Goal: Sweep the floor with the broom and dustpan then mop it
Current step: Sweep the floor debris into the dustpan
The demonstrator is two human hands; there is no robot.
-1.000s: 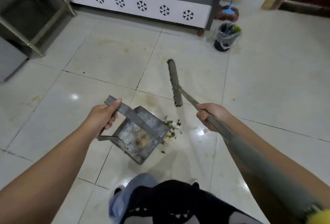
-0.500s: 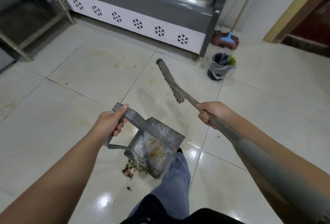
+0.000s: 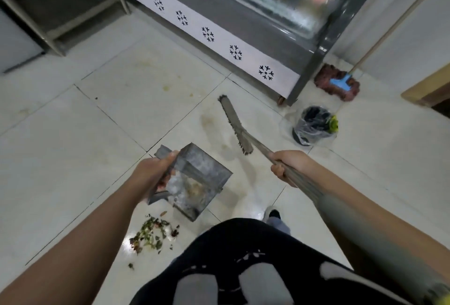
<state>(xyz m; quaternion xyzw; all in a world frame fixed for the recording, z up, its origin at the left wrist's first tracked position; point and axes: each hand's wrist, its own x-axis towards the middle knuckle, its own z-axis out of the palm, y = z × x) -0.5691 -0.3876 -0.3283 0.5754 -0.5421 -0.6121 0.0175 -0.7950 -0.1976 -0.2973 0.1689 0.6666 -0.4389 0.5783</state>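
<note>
My left hand (image 3: pixel 155 173) grips the strap handle of a grey metal dustpan (image 3: pixel 199 183), held above the white tiled floor (image 3: pixel 73 149). A small pile of green and brown debris (image 3: pixel 153 234) lies on the tile just below and left of the pan. My right hand (image 3: pixel 287 166) grips the grey broom handle; the broom head (image 3: pixel 235 124) points away toward the cabinet, and I cannot tell if it touches the floor. A mop (image 3: pixel 337 84) with a reddish head and blue clamp leans in the far right corner.
A small black bin (image 3: pixel 314 127) lined with clear plastic stands near the mop. A steel cabinet (image 3: pixel 219 34) with a white snowflake panel runs along the back. A metal rack (image 3: pixel 56 34) is at the far left. My legs (image 3: pixel 243 256) fill the bottom middle. A doorway edge (image 3: pixel 428 88) is at right.
The dustpan came up off the floor and away from the debris, which now lies behind it near my legs. I stepped toward the cabinet, and the bin and mop are closer.
</note>
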